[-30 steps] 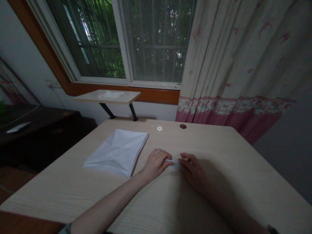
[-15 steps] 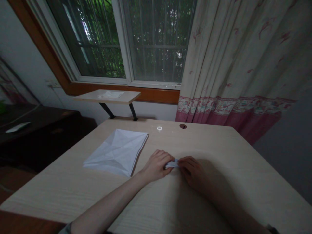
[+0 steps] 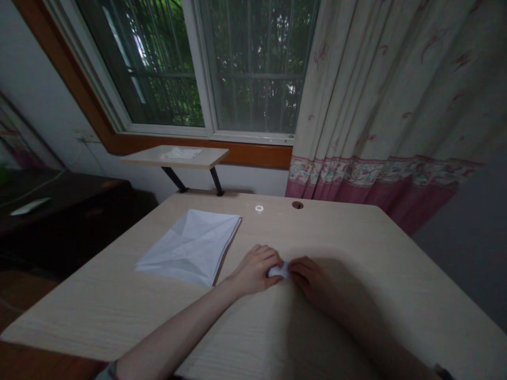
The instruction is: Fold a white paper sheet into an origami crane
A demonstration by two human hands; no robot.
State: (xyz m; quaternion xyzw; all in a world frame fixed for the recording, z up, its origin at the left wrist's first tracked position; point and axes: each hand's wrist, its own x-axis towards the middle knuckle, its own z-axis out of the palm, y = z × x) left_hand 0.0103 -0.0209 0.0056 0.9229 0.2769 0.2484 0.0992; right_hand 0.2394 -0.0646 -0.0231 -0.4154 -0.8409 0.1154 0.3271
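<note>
A small piece of folded white paper lies between my hands near the middle of the desk. My left hand is closed on its left side, thumb below and fingers curled above. On the other side, the fingers of my right hand pinch the paper's right end. Much of the paper is hidden behind my fingers, so its full shape does not show. Left of my hands lies a flat stack of large white paper squares with crossing creases on top.
The pale wooden desk has a round cable hole near its back edge. A raised shelf on black brackets holds a crumpled white sheet. Behind are a window and a floral curtain. A dark cabinet stands left.
The small paper has turned slightly between my fingers, and a different face of it shows. My right hand has shifted a little to the left and down.
</note>
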